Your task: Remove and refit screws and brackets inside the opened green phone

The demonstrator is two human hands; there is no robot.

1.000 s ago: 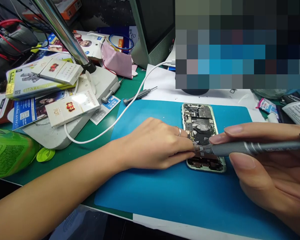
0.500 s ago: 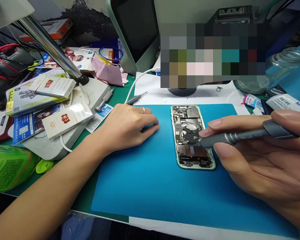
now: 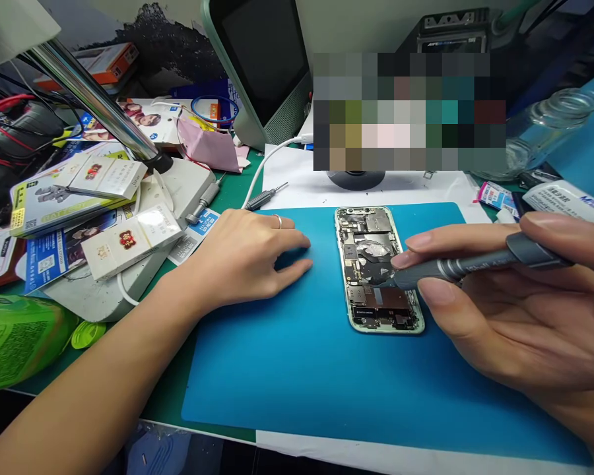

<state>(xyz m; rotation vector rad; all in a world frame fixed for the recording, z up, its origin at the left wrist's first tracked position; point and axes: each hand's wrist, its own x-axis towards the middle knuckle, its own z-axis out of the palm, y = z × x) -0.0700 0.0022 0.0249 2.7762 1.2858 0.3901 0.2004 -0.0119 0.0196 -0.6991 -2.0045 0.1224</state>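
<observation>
My right hand (image 3: 505, 310) grips a grey precision screwdriver (image 3: 468, 267) between thumb and fingers. The tool points left over an opened smartphone (image 3: 369, 274), its tip too faint to tell whether it touches. With its screen off, the phone lies flat on the blue mat (image 3: 287, 369), showing its circuit boards and inner parts inside a pale green frame. Left of the phone and apart from it, my left hand (image 3: 250, 254) rests palm down at the mat's edge. It is empty, thumb and index finger spread, with a ring on one finger.
Two more screwdrivers, one on the white paper (image 3: 266, 196) and one by the lamp base (image 3: 206, 200), lie beyond my left hand. Cigarette packs (image 3: 131, 241) and boxes crowd the left side. A glass jar (image 3: 549, 135) stands at the back right, and a green bag (image 3: 24, 340) sits front left.
My left thumb and index finger have spread a little further apart. The view has shifted slightly; the screwdriver stays over the phone in my right hand.
</observation>
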